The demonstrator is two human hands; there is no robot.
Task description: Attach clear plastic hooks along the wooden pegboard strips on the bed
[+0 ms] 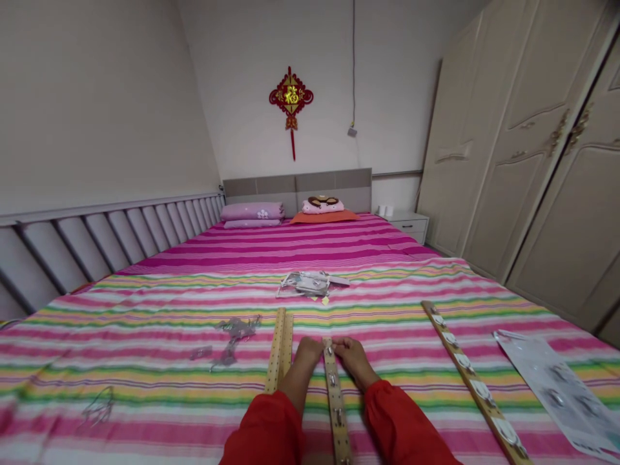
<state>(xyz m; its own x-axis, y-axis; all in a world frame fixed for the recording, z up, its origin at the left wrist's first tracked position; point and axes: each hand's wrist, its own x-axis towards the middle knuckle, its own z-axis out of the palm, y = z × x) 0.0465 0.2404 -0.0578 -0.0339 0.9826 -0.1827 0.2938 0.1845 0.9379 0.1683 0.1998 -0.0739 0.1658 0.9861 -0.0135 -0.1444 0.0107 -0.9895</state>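
A narrow wooden strip (335, 400) with several metal hooks along it lies lengthwise before me on the striped sheet. My left hand (309, 354) is closed on the left edge of its far end. From the right side, my right hand (353, 359) pinches at the same end, beside the farthest metal hook (329, 351); what its fingertips hold is too small to make out. Just left of my left forearm lie bare wooden strips with holes (276, 349), side by side.
On the right rest another wooden strip with round white-and-metal pieces (464, 361) and a clear package of metal hooks (557, 394). Small grey plastic pieces (235, 336) and a thin wire-like bundle (99, 405) lie left. Plastic packets (310, 283) are piled farther back on the bed.
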